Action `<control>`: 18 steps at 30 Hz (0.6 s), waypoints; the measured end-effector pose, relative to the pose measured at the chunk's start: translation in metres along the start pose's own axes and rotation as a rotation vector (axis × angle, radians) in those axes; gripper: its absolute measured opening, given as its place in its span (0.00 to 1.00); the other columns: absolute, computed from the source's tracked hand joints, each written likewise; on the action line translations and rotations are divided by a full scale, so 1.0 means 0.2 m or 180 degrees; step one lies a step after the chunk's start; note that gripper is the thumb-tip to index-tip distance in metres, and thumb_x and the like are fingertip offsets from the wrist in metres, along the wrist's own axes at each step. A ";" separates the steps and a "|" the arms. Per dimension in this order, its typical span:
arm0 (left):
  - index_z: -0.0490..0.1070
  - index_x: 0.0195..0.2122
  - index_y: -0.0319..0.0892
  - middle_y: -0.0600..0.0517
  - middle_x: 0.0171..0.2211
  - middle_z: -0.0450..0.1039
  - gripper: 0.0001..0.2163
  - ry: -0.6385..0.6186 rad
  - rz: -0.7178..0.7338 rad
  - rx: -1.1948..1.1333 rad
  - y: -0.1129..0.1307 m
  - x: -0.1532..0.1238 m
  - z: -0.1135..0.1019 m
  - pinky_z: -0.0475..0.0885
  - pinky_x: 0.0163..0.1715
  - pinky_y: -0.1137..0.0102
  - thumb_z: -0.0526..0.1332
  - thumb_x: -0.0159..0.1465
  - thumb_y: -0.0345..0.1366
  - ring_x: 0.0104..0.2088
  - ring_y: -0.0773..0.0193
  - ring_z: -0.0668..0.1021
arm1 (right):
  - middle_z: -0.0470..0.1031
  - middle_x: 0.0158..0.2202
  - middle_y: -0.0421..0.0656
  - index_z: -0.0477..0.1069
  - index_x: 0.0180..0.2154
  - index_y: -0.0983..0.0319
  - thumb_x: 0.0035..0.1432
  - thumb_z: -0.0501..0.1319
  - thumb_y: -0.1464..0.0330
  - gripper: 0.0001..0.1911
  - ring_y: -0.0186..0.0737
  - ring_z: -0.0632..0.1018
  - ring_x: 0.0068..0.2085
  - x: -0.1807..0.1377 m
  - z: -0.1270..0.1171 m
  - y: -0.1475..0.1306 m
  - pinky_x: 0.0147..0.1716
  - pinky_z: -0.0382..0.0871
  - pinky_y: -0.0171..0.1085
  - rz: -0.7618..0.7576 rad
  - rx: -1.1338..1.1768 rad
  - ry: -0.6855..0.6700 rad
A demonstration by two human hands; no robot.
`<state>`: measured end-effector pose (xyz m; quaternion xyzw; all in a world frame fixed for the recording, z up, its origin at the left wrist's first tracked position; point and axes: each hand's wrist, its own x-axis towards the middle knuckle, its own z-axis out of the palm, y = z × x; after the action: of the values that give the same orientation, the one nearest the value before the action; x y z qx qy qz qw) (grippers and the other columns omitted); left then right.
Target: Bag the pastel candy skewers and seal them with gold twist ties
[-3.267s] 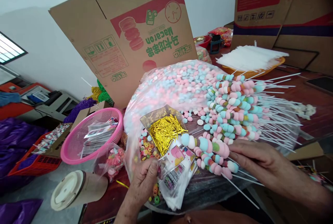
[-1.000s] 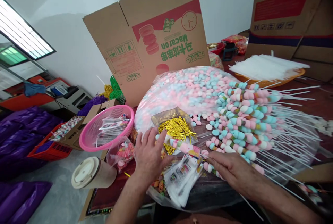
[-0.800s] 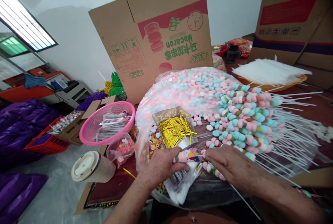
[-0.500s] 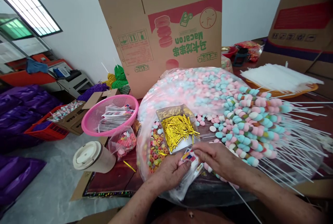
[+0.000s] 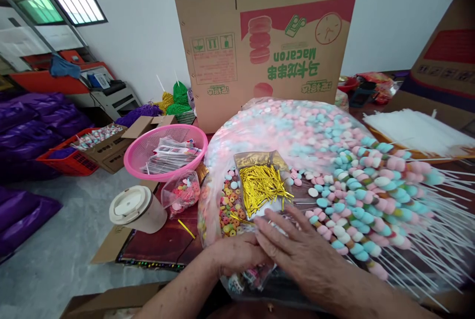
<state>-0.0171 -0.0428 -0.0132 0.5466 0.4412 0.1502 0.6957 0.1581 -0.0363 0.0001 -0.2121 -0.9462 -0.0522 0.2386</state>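
Observation:
My left hand (image 5: 237, 254) is closed round printed clear plastic bags (image 5: 256, 278), whose ends stick out below it; its fingertips are hidden behind my right hand. My right hand (image 5: 297, 247) lies across the left one and over the bags, fingers stretched out and slightly apart. Just beyond both hands is an opened packet of gold twist ties (image 5: 260, 188). To its left, ring-shaped gummies (image 5: 230, 210) lie in clear plastic. Skewers of pink, blue and white marshmallows (image 5: 363, 205) are piled to the right, their white sticks pointing right.
A large clear bag of marshmallows (image 5: 282, 121) stands before a cardboard box (image 5: 211, 7). On the left are a pink basket (image 5: 129, 160) of printed bags, a lidded cup (image 5: 148, 215), a small candy bag (image 5: 183, 193) and a loose gold tie (image 5: 186, 229). White sticks (image 5: 419, 131) lie at right.
My right hand has gone from pinching at the bags to lying flat across my left hand. The bags now show printed ends below the left hand. The whole view has shifted somewhat.

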 end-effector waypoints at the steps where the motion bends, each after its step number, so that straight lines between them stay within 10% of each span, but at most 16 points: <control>1: 0.63 0.16 0.42 0.57 0.15 0.61 0.13 -0.0234 0.0049 0.0012 0.01 0.00 0.00 0.61 0.20 0.74 0.56 0.55 0.39 0.18 0.69 0.65 | 0.73 0.43 0.50 0.68 0.45 0.65 0.58 0.49 0.76 0.15 0.48 0.68 0.48 -0.01 0.02 0.00 0.53 0.48 0.54 -0.0263 -0.0135 -0.0154; 5: 0.63 0.19 0.43 0.58 0.16 0.62 0.09 -0.0913 -0.0156 0.0175 0.00 -0.01 -0.01 0.65 0.24 0.72 0.54 0.56 0.37 0.16 0.70 0.66 | 0.74 0.31 0.49 0.70 0.35 0.67 0.53 0.51 0.79 0.10 0.48 0.72 0.38 -0.06 0.11 -0.03 0.52 0.50 0.57 -0.0207 0.0018 -0.1002; 12: 0.70 0.37 0.38 0.43 0.31 0.73 0.10 0.0917 0.1372 0.4092 -0.10 -0.03 0.02 0.69 0.30 0.62 0.56 0.54 0.28 0.30 0.53 0.74 | 0.57 0.13 0.35 0.54 0.19 0.60 0.51 0.43 0.74 0.11 0.33 0.65 0.17 0.00 0.12 -0.05 0.21 0.67 0.34 0.2739 0.3261 -0.2158; 15: 0.70 0.41 0.39 0.44 0.30 0.73 0.11 0.1553 0.2032 0.3715 -0.15 -0.06 0.01 0.69 0.31 0.65 0.52 0.59 0.30 0.30 0.57 0.74 | 0.52 0.11 0.33 0.54 0.18 0.60 0.53 0.42 0.70 0.13 0.31 0.62 0.14 0.07 0.12 0.07 0.17 0.64 0.32 0.2992 0.4266 -0.2556; 18: 0.73 0.38 0.42 0.46 0.29 0.74 0.10 0.2409 0.1928 0.2146 -0.17 -0.07 -0.02 0.69 0.32 0.67 0.52 0.61 0.31 0.31 0.60 0.74 | 0.65 0.19 0.38 0.62 0.22 0.62 0.58 0.43 0.65 0.16 0.33 0.69 0.22 0.15 0.19 0.26 0.22 0.63 0.31 0.2542 0.2858 -0.1769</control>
<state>-0.0379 -0.0619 -0.0383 0.7476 0.5064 0.3782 0.2038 0.1402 0.0292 -0.0184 -0.4320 -0.7511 0.4965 0.0518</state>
